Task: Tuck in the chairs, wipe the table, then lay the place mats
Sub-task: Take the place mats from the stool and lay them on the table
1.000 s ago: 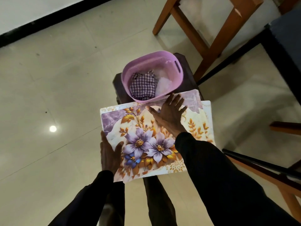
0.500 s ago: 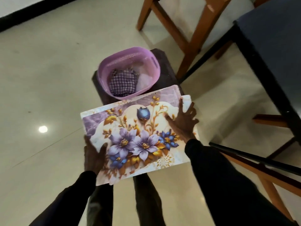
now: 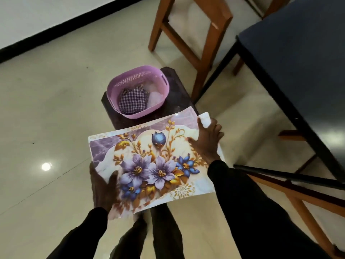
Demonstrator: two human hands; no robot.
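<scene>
The left hand (image 3: 101, 186) grips the near-left corner of the place mats (image 3: 149, 165), thumb on top; the right hand (image 3: 207, 141) clasps their far-right edge. Their long axis runs left to right across the body. The desk (image 3: 298, 53) lies rightward and beyond, nearest the right hand.

Mats (image 3: 149, 165) held up over the floor: left hand (image 3: 101, 187) pinches the near-left corner, thumb on top; right hand (image 3: 207, 141) grips the right edge. Beyond, basket (image 3: 138, 75) with checked cloth (image 3: 132, 100) sits on a stool (image 3: 179, 101); table (image 3: 298, 53) at right.
</scene>
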